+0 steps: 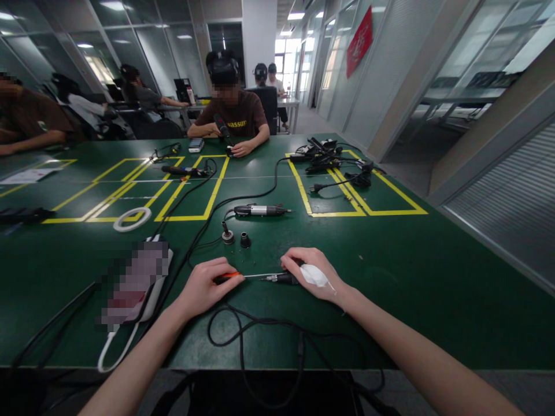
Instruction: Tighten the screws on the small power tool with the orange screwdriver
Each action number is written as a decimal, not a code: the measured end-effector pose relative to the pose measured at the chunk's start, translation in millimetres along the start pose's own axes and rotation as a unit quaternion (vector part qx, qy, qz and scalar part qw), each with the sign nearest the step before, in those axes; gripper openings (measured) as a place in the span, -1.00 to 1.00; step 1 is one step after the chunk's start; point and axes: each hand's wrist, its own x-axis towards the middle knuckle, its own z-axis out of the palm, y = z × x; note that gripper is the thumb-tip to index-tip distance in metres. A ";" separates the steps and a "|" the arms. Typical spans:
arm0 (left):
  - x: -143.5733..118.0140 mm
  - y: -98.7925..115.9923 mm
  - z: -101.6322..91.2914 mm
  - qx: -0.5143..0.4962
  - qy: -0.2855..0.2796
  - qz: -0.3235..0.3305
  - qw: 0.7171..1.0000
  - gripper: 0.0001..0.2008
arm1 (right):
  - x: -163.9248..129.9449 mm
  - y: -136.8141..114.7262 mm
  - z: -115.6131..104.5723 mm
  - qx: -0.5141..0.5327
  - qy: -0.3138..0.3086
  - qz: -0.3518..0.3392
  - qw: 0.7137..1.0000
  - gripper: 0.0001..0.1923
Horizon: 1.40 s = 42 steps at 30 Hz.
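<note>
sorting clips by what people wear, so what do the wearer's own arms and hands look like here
No sleeves show on the left forearm or right forearm. Both hands are ungloved: the left hand shows no covering, while the right hand has a white patch on its back, with a thin pale strand trailing toward the wrist.

- Orange-handled screwdriver [236, 275]: orange and black grip, slim pale metal shaft. I see its handle pinched in the left hand [208, 284], its shaft roughly parallel to the near edge of the tabletop [433, 289], reaching toward the right hand [313, 274].
- Black tool [282, 279]: dark cylindrical body, silvery nose toward the tabletop's left edge, just beside the shaft; I cannot see its rear, under the right hand.
</note>
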 end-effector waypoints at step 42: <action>-0.9 2.9 1.4 -0.013 0.006 -0.001 1.000 -0.77 | -0.1 -2.9 -1.2 -0.004 -0.010 0.013 1.000 -0.62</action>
